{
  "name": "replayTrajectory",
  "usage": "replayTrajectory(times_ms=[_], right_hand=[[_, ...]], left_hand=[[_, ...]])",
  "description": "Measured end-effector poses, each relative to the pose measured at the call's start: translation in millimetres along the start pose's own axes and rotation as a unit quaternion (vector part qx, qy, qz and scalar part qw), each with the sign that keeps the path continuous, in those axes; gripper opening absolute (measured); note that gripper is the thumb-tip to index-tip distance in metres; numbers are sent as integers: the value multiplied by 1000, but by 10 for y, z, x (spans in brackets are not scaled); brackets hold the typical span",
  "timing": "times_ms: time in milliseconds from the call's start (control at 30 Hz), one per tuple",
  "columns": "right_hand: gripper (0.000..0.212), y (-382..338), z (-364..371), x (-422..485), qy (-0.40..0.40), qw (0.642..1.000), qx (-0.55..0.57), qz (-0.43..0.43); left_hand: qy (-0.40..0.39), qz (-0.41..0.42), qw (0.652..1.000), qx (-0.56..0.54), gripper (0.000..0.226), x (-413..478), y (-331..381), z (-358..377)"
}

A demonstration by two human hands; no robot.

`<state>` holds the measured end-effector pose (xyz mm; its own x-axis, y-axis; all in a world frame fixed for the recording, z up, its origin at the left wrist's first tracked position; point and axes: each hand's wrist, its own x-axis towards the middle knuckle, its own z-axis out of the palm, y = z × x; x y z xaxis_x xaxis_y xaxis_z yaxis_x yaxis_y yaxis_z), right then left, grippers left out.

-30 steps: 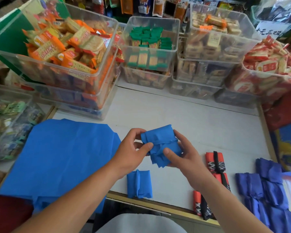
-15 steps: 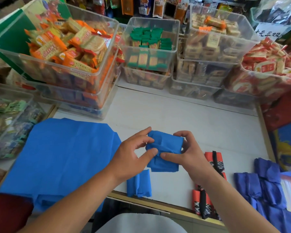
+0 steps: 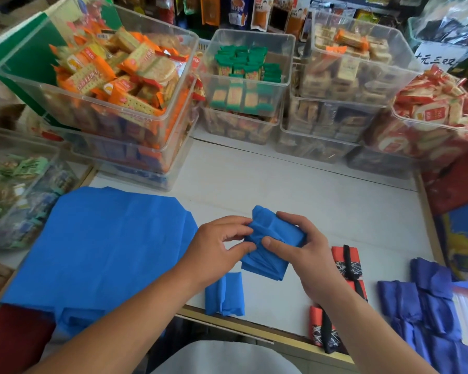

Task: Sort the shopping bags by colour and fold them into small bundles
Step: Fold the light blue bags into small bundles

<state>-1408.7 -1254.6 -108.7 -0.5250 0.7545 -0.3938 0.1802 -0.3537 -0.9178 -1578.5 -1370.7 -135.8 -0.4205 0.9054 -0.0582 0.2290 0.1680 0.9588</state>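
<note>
My left hand [image 3: 216,249] and right hand [image 3: 305,252] both pinch half-folded blue bag [image 3: 270,249] above table [image 3: 322,211]; finished blue bundle [image 3: 224,294] near edge

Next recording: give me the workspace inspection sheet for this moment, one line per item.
Surface: white table, wooden front edge.
Job's things: half-folded blue bag in both hands; finished blue bundle by the front edge; flat blue bags left; red bundles and dark blue bundles right.
Clutter: clear snack bins stacked along the back.
Grippers: left hand and right hand both pinch the half-folded blue bag.
Cables: nothing seen.
Surroundings: hanging snack packets behind the bins.
</note>
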Motion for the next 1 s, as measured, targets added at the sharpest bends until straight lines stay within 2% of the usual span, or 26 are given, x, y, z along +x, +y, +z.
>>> replayTrajectory(times_ms=[100, 167, 267, 400, 500, 633, 733, 867, 1000], right_hand=[[54, -12, 15, 1, 19, 1000, 5, -6], [55, -16, 25, -1, 24, 1000, 14, -6], [56, -4, 35, 4, 22, 1000, 2, -4], [53, 20, -10, 7, 1, 1000, -26, -7], [46, 12, -53, 15, -31, 999, -41, -13], [35, -10, -103, 35, -85, 995, -50, -10], [31, -42, -110, 61, -88, 993, -69, -25], [30, -43, -104, 72, -79, 993, -82, -39], [29, -42, -84, 60, -65, 994, -79, -46]], left_hand=[[9, 81, 991, 106, 17, 15, -30, 16], [25, 109, 986, 121, 14, 16, -1, 31], [34, 88, 992, 87, 13, 36, 24, 34], [20, -15, 999, 20, 15, 39, 53, 29], [4, -47, 999, -8, 13, 46, 68, 12], [-28, -57, 998, -26, 12, 63, 38, -34], [-35, -67, 997, -32, 14, 47, 37, -42], [-54, -13, 998, -14, 21, 101, 47, -114], [-31, 22, 999, 37, 19, 66, 4, -90]])
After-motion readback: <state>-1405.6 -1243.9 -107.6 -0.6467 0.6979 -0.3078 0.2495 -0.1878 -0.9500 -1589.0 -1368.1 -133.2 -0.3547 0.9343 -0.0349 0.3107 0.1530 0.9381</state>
